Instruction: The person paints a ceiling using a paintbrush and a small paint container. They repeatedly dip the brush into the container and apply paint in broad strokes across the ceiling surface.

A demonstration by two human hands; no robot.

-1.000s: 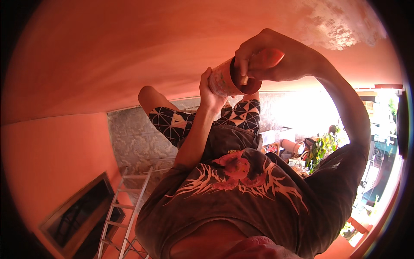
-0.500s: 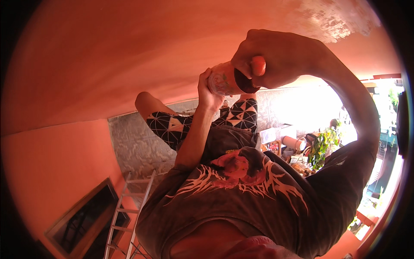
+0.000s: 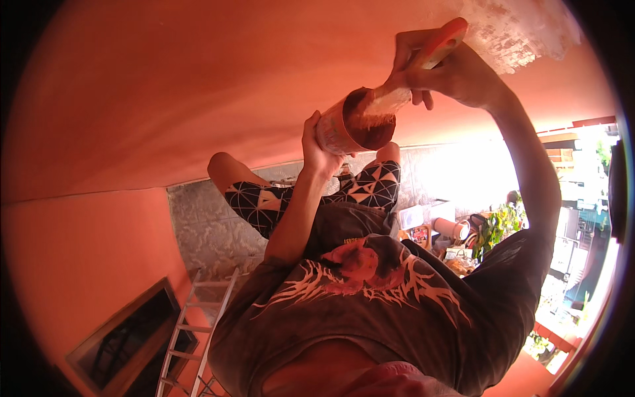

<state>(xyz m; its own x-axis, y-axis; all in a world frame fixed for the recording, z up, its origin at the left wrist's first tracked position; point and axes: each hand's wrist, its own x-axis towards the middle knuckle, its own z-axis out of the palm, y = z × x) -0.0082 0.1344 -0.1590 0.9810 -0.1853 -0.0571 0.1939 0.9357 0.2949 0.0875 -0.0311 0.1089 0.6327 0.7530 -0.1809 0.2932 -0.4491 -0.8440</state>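
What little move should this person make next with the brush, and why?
Perhaps the right hand should ease the brush clear of the can: its bristles overlap the can's open mouth, while the left hand grips the can's side.

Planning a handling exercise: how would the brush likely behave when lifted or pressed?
The brush is probably light, since the right hand alone holds it up. Its solid-looking handle should stay stiff; the fringed bristles would likely bend if pressed.
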